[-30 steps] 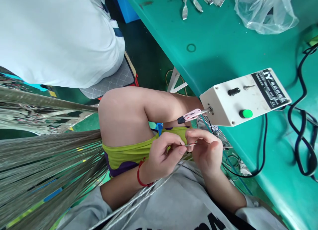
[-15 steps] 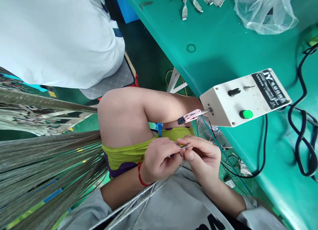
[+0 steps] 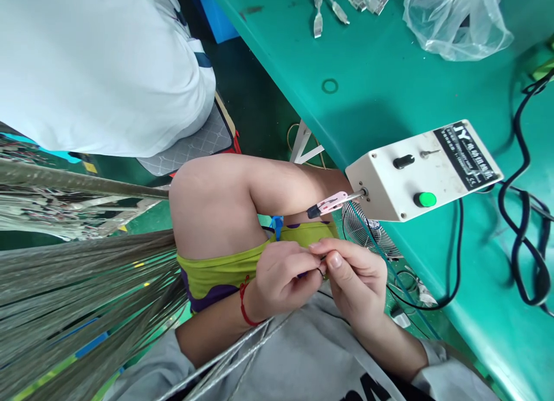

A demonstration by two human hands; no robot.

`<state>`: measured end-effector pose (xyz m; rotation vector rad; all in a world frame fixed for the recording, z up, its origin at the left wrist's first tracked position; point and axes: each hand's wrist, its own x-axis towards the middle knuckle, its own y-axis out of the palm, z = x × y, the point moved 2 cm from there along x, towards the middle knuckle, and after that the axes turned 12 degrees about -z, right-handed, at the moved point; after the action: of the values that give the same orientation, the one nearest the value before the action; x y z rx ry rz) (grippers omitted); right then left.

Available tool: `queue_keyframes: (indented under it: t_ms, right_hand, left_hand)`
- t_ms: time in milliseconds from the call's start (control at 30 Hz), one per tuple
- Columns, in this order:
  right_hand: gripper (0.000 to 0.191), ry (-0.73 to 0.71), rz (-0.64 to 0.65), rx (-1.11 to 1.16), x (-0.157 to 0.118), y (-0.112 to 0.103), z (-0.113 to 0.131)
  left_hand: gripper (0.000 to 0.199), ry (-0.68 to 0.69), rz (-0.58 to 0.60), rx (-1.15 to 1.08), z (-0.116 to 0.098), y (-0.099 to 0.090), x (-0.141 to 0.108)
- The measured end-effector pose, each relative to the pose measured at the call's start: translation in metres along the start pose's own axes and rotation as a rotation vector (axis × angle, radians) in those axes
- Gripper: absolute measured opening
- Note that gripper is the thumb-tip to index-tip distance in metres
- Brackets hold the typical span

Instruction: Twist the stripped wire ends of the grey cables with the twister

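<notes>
My left hand (image 3: 283,277), with a red string at its wrist, is closed in a pinch on thin wires (image 3: 321,270). Fingertip to fingertip with it, my right hand (image 3: 357,277) pinches the same wires over my lap. Only a short dark bit of wire shows between the fingers; the wire ends are hidden. Above my hands, a pink clip (image 3: 331,205) with a dark tip sticks out on a metal shaft from a white machine box (image 3: 415,173), which has a green button and a black knob.
The green table (image 3: 367,60) carries clear-plugged USB cables (image 3: 318,23), a plastic bag (image 3: 459,23) and a coiled black cord (image 3: 524,216). Long grey cables (image 3: 86,280) hang at the left. A person in white (image 3: 108,72) sits at the upper left.
My fingertips have closed over the wires, so the red and light wire ends seen before are now covered. The view has shifted slightly.
</notes>
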<state>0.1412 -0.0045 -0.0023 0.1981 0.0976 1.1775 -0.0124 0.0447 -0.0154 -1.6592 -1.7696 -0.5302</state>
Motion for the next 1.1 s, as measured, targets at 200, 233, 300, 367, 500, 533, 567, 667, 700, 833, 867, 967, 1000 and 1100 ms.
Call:
queue_keyframes:
  t_ms: [200, 233, 300, 367, 500, 533, 567, 667, 700, 833, 867, 967, 1000, 1100]
  right_hand:
    - [0.025, -0.004, -0.011, 0.039, 0.000, -0.004, -0.007]
    - [0.024, -0.027, -0.009, 0.048, 0.000, -0.004, -0.007]
    - [0.022, -0.070, -0.013, 0.064, 0.000, -0.002, -0.006]
    - [0.021, -0.084, -0.035, 0.090, 0.002, 0.002, -0.003]
    - [0.021, -0.002, -0.125, 0.157, 0.005, 0.011, 0.006]
    - [0.020, 0.038, -0.147, 0.158, 0.005, 0.013, 0.008]
    - [0.020, 0.077, -0.170, 0.152, 0.005, 0.014, 0.009]
    - [0.030, 0.139, -0.216, 0.139, 0.001, 0.014, 0.010]
    - [0.038, 0.143, -0.225, 0.147, -0.001, 0.014, 0.011]
    - [0.062, 0.183, -0.204, 0.188, -0.013, 0.011, 0.011]
    - [0.059, 0.187, -0.194, 0.181, -0.017, 0.010, 0.010]
    - [0.037, 0.180, -0.213, 0.161, -0.026, 0.004, 0.009]
    - [0.030, 0.179, -0.233, 0.163, -0.028, 0.002, 0.008]
    - [0.023, 0.162, -0.297, 0.177, -0.029, -0.001, 0.007]
  left_hand:
    - [0.010, -0.048, 0.032, -0.043, -0.003, 0.001, 0.003]
    - [0.009, -0.046, 0.043, -0.067, -0.003, 0.002, 0.003]
    - [0.008, -0.038, 0.063, -0.110, -0.004, 0.002, 0.003]
    - [0.006, -0.027, 0.066, -0.138, -0.006, 0.003, 0.002]
    - [0.009, -0.095, 0.098, -0.191, -0.009, 0.004, 0.001]
    - [0.010, -0.135, 0.104, -0.199, -0.010, 0.004, 0.000]
    - [0.010, -0.177, 0.105, -0.203, -0.010, 0.004, -0.001]
    - [0.006, -0.281, 0.065, -0.197, -0.012, 0.004, -0.006]
    - [0.005, -0.302, 0.049, -0.200, -0.012, 0.003, -0.009]
    - [0.006, -0.331, 0.029, -0.233, -0.016, 0.002, -0.017]
    - [0.006, -0.334, 0.034, -0.235, -0.017, 0.001, -0.018]
    - [0.007, -0.327, 0.065, -0.224, -0.021, 0.001, -0.019]
    - [0.007, -0.323, 0.082, -0.224, -0.022, 0.002, -0.019]
    - [0.008, -0.313, 0.161, -0.231, -0.023, 0.005, -0.016]
